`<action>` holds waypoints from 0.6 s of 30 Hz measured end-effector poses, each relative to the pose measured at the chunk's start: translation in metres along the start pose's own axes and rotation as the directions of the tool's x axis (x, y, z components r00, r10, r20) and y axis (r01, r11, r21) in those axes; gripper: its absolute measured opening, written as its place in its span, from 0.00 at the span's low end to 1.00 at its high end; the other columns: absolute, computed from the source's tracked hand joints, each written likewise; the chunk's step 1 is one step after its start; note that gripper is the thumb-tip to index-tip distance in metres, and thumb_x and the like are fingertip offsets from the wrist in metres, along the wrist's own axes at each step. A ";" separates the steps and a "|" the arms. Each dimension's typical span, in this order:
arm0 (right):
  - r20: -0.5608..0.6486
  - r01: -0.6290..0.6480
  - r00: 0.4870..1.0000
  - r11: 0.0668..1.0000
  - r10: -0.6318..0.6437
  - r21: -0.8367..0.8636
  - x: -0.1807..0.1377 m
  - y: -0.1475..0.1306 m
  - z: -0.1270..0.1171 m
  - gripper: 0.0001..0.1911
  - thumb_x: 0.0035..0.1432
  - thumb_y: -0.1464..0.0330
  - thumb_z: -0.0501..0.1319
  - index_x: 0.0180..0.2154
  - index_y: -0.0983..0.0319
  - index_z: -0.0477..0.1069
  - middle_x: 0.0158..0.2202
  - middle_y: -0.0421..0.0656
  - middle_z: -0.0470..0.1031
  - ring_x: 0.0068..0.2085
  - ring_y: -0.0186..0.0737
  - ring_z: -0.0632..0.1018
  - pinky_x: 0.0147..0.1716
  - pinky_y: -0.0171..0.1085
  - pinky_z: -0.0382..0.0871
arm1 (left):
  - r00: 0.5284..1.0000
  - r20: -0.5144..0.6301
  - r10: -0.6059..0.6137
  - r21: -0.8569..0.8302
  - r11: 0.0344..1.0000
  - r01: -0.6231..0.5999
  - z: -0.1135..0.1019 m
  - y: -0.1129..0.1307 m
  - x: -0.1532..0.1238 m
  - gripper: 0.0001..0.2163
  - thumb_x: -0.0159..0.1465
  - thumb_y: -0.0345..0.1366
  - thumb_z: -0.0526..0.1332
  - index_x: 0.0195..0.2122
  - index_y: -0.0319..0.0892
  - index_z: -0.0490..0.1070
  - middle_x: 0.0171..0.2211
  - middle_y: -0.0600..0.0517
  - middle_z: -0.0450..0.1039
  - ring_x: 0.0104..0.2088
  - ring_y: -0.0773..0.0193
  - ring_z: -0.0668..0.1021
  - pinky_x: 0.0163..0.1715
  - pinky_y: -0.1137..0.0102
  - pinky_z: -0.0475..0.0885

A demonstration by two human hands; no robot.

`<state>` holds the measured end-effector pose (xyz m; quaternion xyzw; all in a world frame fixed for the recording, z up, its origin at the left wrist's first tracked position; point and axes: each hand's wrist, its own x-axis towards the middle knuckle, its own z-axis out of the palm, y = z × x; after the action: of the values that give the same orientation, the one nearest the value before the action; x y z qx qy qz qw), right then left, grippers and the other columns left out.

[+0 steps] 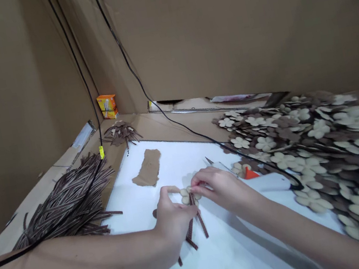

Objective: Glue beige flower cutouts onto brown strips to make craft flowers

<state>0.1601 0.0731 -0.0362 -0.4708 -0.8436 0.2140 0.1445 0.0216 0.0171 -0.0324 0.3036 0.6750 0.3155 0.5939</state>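
Observation:
My left hand point(172, 221) is curled around a bundle of thin brown strips point(195, 224) whose ends stick out below it over the white sheet point(222, 257). A pale cardboard flower point(187, 194) sits on top of the strips, between both hands. The fingers of my right hand point(218, 188) pinch the flower's right edge. Both hands are closed on this piece.
A heap of brown strips point(68, 200) lies at the left. Many finished pale and brown flowers point(309, 144) are piled on the right. A white glue gun with orange trigger point(260, 178) and its black cable, a brown scrap point(148, 168), an orange box point(107, 105), cardboard walls around.

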 end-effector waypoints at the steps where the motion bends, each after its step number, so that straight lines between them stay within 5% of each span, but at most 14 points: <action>1: 0.010 -0.016 1.000 1.000 0.015 0.011 0.001 0.000 -0.001 0.05 0.55 0.70 0.58 0.28 0.60 0.71 0.28 0.41 0.75 0.34 0.40 0.74 0.32 0.35 0.64 | 1.000 0.002 0.000 -0.008 1.000 0.000 -0.001 0.000 0.000 0.16 0.51 0.26 0.60 0.38 0.44 0.57 0.23 0.57 0.69 0.11 0.77 0.58 0.15 0.78 0.53; 9: 0.049 0.018 0.999 0.993 -0.024 0.118 0.003 0.006 0.006 0.10 0.51 0.75 0.58 0.36 0.58 0.70 0.35 0.41 0.76 0.38 0.40 0.75 0.36 0.36 0.66 | 1.000 0.026 0.004 -0.054 0.999 -0.002 -0.004 -0.002 0.000 0.17 0.49 0.27 0.62 0.38 0.44 0.60 0.21 0.58 0.68 0.12 0.76 0.59 0.16 0.78 0.53; 18: -0.014 0.172 0.985 0.977 -0.171 0.123 -0.006 0.005 0.011 0.10 0.56 0.76 0.54 0.35 0.58 0.72 0.34 0.42 0.76 0.39 0.39 0.74 0.38 0.36 0.67 | 0.999 0.048 0.010 0.017 1.000 -0.011 -0.008 -0.003 0.001 0.17 0.49 0.26 0.62 0.39 0.45 0.60 0.20 0.59 0.68 0.11 0.77 0.58 0.13 0.79 0.50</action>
<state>0.1621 0.0681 -0.0491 -0.3868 -0.8660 0.2517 0.1929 0.0133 0.0160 -0.0347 0.3198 0.6616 0.3055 0.6055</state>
